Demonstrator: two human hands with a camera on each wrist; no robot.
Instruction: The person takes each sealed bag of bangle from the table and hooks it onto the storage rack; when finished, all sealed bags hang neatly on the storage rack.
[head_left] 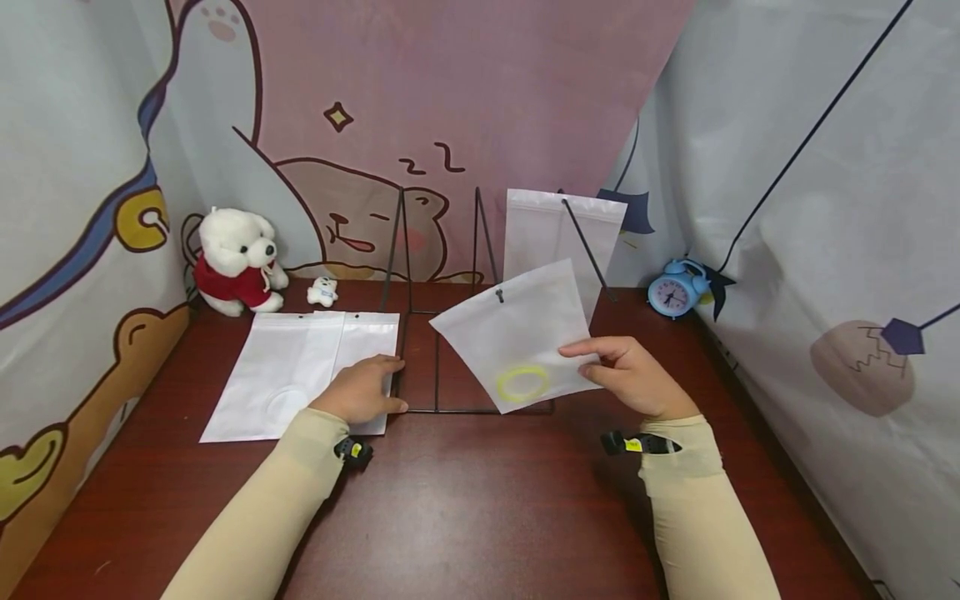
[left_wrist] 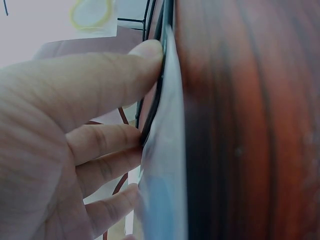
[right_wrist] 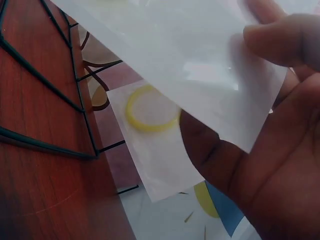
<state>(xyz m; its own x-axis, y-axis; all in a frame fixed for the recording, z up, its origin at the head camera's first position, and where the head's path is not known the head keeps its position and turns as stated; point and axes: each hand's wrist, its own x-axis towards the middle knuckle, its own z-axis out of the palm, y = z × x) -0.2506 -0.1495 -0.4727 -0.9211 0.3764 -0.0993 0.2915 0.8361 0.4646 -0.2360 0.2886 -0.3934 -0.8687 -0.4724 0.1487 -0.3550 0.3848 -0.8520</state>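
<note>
Where the black metal wire rack (head_left: 437,371) stands on the dark red wooden table (head_left: 480,508), I have the right hand (head_left: 641,379) pinching the right side of a flat white plastic bag with a yellow ring (head_left: 536,329). That bag tilts in front of the rack, and the middle rod's tip (head_left: 500,295) seems to show through near its upper edge, so I read the step in hand as hanging it. The next move, I judge, calls for sliding the bag back along that rod before releasing it. The left hand (head_left: 363,387), fingers spread, touches the rack's left side, perhaps steadying it. Left of the rack, two flat white plastic bags (head_left: 292,358) lie overlapping.

My head view shows another white plastic bag (head_left: 562,229) hanging at the rack's right, its lower part hidden; the right wrist view reveals a yellow plastic-looking ring (right_wrist: 150,126) on it. Only the left wrist view shows me the thumb tip right against the rack's wire.
</note>
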